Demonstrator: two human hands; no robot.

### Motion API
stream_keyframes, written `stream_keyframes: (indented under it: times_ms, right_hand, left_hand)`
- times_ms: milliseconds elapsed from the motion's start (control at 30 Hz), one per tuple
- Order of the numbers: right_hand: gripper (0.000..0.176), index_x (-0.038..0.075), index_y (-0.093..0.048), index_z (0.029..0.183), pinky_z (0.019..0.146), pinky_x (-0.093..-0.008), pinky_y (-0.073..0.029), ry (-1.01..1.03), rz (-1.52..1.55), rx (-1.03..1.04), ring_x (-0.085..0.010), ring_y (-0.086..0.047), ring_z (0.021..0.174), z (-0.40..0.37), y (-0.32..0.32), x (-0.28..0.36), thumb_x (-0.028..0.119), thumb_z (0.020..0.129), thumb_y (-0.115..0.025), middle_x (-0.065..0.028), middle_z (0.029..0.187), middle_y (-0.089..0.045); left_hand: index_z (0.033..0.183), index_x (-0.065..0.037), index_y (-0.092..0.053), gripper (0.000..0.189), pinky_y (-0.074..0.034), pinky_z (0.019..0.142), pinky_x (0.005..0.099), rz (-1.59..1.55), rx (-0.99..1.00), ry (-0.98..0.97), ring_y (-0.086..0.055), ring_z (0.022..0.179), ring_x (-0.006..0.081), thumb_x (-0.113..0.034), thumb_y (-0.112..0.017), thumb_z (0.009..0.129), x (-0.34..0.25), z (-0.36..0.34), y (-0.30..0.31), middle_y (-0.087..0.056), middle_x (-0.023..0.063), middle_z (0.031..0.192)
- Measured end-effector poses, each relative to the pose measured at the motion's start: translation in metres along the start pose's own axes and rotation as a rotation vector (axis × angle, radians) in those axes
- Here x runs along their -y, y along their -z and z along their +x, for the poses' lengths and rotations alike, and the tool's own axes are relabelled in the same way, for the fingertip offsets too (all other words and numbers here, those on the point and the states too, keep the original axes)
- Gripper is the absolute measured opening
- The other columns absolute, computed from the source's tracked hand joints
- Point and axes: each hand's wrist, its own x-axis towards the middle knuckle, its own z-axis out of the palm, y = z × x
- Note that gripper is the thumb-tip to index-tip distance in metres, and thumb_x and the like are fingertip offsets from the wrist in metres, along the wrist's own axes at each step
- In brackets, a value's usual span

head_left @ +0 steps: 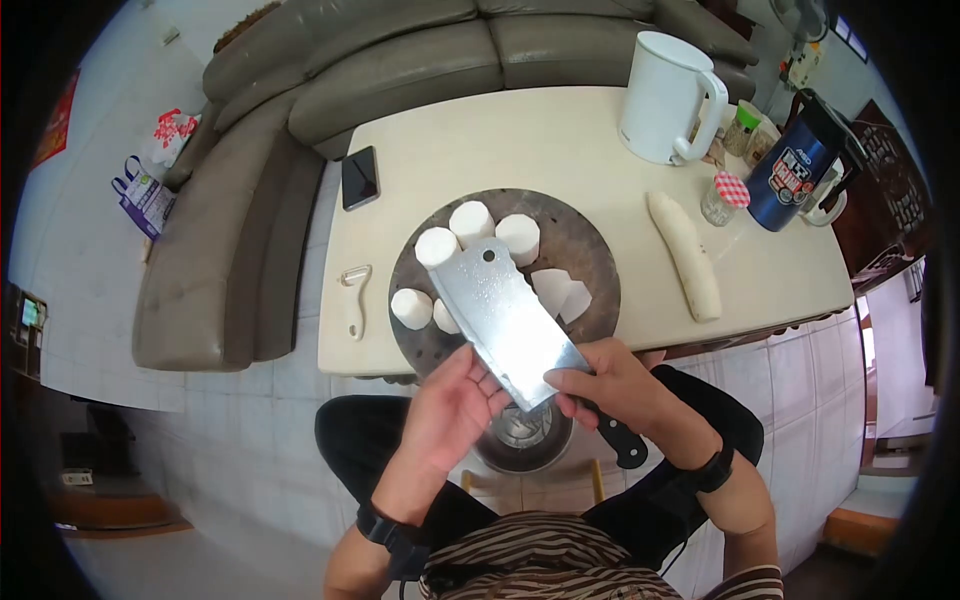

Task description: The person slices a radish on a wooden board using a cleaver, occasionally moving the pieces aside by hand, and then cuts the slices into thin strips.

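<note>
My right hand grips a cleaver near the base of its black handle, thumb on the flat of the blade. The wide blade is tilted up over a round dark chopping board. My left hand is palm up and open, its fingertips right at the blade's lower left edge and partly hidden behind it. Thick white radish-like chunks stand on the board around the blade, one partly covered by it. Thinner cut white pieces lie right of the blade.
Right of the board lies a long peeled white root. Behind it stand a white jug, a blue flask and small jars. A peeler and a phone lie left. Below my hands is a metal bowl.
</note>
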Motion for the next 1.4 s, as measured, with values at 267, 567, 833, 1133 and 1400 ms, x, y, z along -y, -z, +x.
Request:
stream_keyframes:
  times_ms: [267,567,833,1133,1400]
  right_hand:
    - [0.025,-0.002,-0.062,0.076,0.044,-0.0253,-0.042,0.057,-0.087,-0.104,-0.01,-0.053,0.046,-0.004,0.014,-0.004,0.015,0.095,-0.061,-0.0055,0.064,-0.061]
    - [0.025,0.0,-0.061,0.077,0.046,-0.0242,-0.042,0.128,0.072,-0.252,-0.0087,-0.053,0.048,-0.007,0.019,-0.003,0.018,0.095,-0.061,-0.003,0.063,-0.06]
    - [0.027,-0.002,-0.059,0.071,0.044,-0.026,-0.04,0.161,0.057,-0.259,-0.0105,-0.052,0.046,-0.014,0.02,-0.003,0.015,0.093,-0.06,-0.0048,0.061,-0.058]
    - [0.03,0.0,-0.059,0.07,0.045,-0.0251,-0.041,0.151,0.014,-0.227,-0.0088,-0.052,0.047,-0.019,0.019,0.002,0.018,0.094,-0.059,-0.0036,0.06,-0.058]
    - [0.033,0.001,-0.059,0.069,0.046,-0.0241,-0.042,0.157,-0.003,-0.209,-0.0075,-0.051,0.047,-0.017,0.019,-0.001,0.02,0.096,-0.061,-0.0021,0.059,-0.057]
  left_hand:
    - [0.136,0.005,-0.05,0.037,-0.05,0.102,0.0399,0.163,-0.152,-0.016,-0.062,0.115,0.0255,-0.015,-0.046,0.105,-0.004,-0.009,0.006,-0.062,0.0143,0.125]
    - [0.132,0.003,-0.057,0.042,-0.041,0.108,0.0416,1.675,0.173,-0.455,-0.05,0.129,0.0374,0.006,-0.051,0.091,0.002,-0.002,-0.006,-0.052,0.022,0.14]
    - [0.128,0.006,-0.058,0.054,-0.042,0.106,0.0445,2.064,0.269,-0.558,-0.049,0.124,0.0404,0.011,-0.058,0.074,0.013,-0.007,0.001,-0.054,0.0208,0.133]
    - [0.12,0.002,-0.064,0.048,-0.051,0.09,0.0383,1.827,0.242,-0.484,-0.06,0.107,0.035,0.019,-0.054,0.076,0.018,-0.031,0.001,-0.058,0.0183,0.124]
    - [0.118,0.0,-0.065,0.04,-0.052,0.086,0.0346,1.616,0.096,-0.462,-0.064,0.104,0.0374,0.015,-0.051,0.083,0.01,-0.025,-0.004,-0.064,0.0193,0.119]
